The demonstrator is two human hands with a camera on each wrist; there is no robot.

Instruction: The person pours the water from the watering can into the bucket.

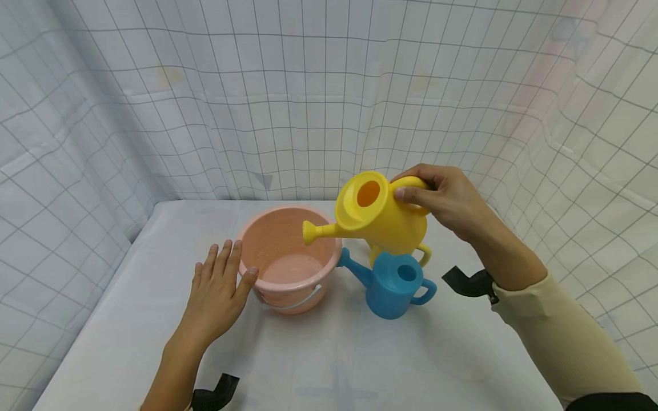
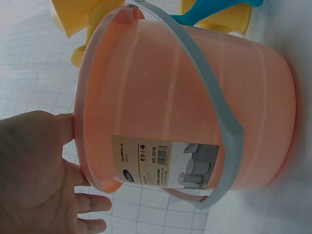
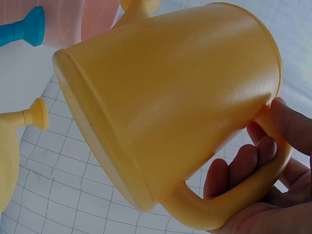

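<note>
My right hand (image 1: 452, 200) grips the handle of a yellow watering can (image 1: 396, 228), raised and tilted so its spout hangs over the pink bucket (image 1: 269, 242). In the right wrist view, fingers curl round that handle (image 3: 243, 200). My left hand (image 1: 216, 294) lies at the bucket's near left rim with fingers straight; in the left wrist view the thumb and a finger touch the rim. A blue watering can (image 1: 388, 291) stands right of the bucket, its spout close to the bucket's side. Behind it is a second yellow watering can (image 3: 7, 161), mostly hidden in the head view.
A white-covered table (image 1: 329, 354) bears the bucket and cans. Grid-patterned white curtains (image 1: 308, 114) hang at the back and both sides. A grey bail handle (image 2: 214, 97) hangs down the bucket's front, across a printed label (image 2: 165, 161).
</note>
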